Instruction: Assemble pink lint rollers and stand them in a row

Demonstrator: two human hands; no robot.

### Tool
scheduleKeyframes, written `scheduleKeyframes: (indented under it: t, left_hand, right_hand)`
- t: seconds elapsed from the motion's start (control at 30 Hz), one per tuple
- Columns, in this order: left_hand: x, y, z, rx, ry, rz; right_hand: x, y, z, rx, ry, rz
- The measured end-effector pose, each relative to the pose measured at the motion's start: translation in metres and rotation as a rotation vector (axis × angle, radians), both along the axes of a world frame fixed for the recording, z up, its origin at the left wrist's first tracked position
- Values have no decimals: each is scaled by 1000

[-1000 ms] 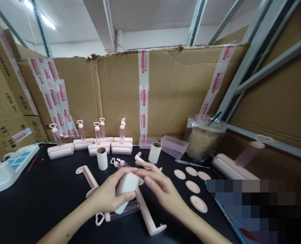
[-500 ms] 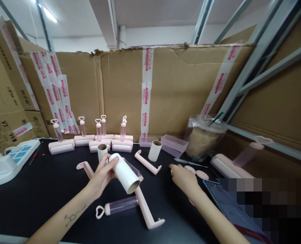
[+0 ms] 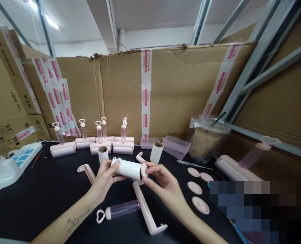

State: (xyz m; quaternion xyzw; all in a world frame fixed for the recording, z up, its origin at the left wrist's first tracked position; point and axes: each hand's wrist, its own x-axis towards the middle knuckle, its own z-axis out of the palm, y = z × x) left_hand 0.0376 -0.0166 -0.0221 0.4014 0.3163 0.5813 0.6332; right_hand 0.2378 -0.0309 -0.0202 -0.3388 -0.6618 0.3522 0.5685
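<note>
My left hand grips a white lint roller refill, held nearly level above the black table. With thumb and fingertips, my right hand pinches a round pink end cap at the roll's right end; a dark gap shows between cap and roll. Below them lie a clear pink handle with a heart loop and a pink roller arm. Another roller arm is left of my wrist, and a third is partly hidden behind the roll. Several loose end caps lie right of my right hand.
Two white rolls stand upright behind my hands. Several assembled lint rollers line the cardboard wall. Pink trays, a bagged drink cup and a screwdriver are at the right. A power strip sits left.
My right hand has come from the caps at the right to the roll, bringing an end cap. The roll has turned from tilted down to nearly level, still in my left hand.
</note>
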Motion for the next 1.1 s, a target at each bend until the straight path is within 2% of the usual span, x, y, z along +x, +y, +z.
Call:
scheduleKeyframes:
  t: [0.23, 0.47, 0.7, 0.83, 0.97, 1.1]
  left_hand:
    - [4, 0, -4, -61, -23, -35]
    - [3, 4, -12, -66, -22, -31]
    - [3, 4, -9, -93, -109, 4]
    - [2, 3, -9, -68, -84, 16]
    - [6, -1, -9, -32, -50, 48]
    - [14, -7, -6, -77, -85, -12]
  right_hand:
    - [3, 0, -9, 154, -227, -115]
    - [4, 1, -10, 132, -245, -114]
    - [1, 6, -17, 457, -573, -202]
    - [0, 10, -26, 541, -631, -216]
    - [-1, 9, -28, 491, -531, -186]
    - [-5, 7, -21, 221, -204, -116]
